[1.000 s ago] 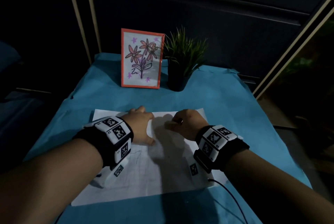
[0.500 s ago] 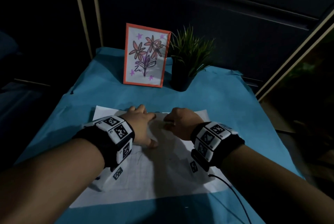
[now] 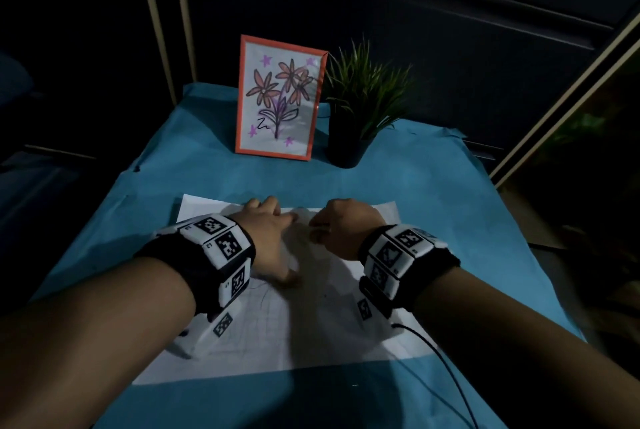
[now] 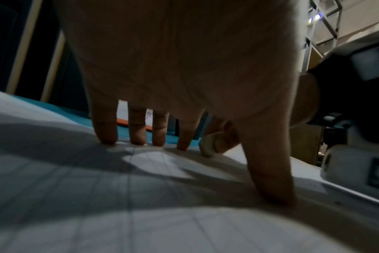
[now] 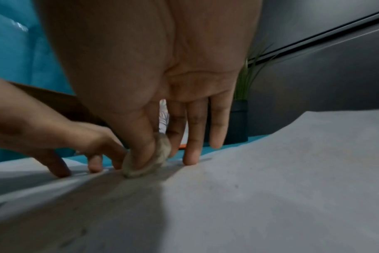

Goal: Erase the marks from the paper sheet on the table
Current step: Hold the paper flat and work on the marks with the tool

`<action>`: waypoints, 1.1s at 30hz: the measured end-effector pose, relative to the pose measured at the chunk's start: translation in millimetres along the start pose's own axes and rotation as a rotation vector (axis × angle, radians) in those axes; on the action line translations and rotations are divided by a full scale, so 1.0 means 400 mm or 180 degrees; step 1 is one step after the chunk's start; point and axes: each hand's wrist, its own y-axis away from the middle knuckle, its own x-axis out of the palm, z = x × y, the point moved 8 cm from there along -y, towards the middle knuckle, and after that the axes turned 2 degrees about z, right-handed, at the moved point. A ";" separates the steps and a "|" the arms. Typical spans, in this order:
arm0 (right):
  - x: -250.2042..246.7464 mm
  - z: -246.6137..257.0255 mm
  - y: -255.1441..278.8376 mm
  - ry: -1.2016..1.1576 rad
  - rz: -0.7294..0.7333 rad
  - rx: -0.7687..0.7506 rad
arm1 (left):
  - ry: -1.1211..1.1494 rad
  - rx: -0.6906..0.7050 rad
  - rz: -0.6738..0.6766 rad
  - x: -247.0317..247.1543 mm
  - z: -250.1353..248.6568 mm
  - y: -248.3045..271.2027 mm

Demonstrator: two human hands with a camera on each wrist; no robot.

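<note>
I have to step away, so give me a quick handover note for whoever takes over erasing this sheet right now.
Left hand: spread flat, fingertips pressing the paper sheet down on the blue table cover.
Right hand: pinching a worn eraser, its lower edge against the sheet near the far edge.
Done: cannot tell how much is erased.
Left: faint pencil lines remain on the near half of the sheet; work the eraser toward them.

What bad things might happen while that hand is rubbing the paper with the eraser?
1. The paper sheet may crease or tear: the right hand rubs the eraser close beside the fingertips of the left hand, and the sheet already bulges in the wrist views.
2. The eraser looks grey and worn, so it might smear instead of clean.
3. Faint lines nearer the person sit in shadow and may get missed.
</note>
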 end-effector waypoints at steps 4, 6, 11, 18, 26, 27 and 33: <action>-0.021 0.005 -0.016 -0.0021 -0.0126 0.0114 | -0.0053 -0.0014 0.0019 0.008 0.000 0.004; -0.008 0.008 -0.003 -0.0018 -0.0039 0.0067 | -0.0049 -0.0017 -0.0037 0.005 -0.002 0.006; 0.012 -0.019 0.018 -0.0109 0.0139 0.0181 | 0.0077 -0.0060 -0.0108 0.006 0.002 0.011; -0.009 -0.020 -0.019 -0.0063 -0.0063 0.0161 | 0.0060 -0.0308 -0.0096 0.019 0.043 0.019; -0.019 -0.012 -0.003 0.0137 -0.0135 0.0127 | 0.0139 -0.0276 -0.0139 0.012 0.043 0.020; -0.021 -0.009 -0.005 0.0144 -0.0134 0.0134 | 0.0155 -0.0278 -0.0125 0.011 0.043 0.022; 0.013 -0.009 0.031 0.0005 0.0208 0.0026 | 0.0277 -0.0242 -0.0114 0.009 0.053 0.034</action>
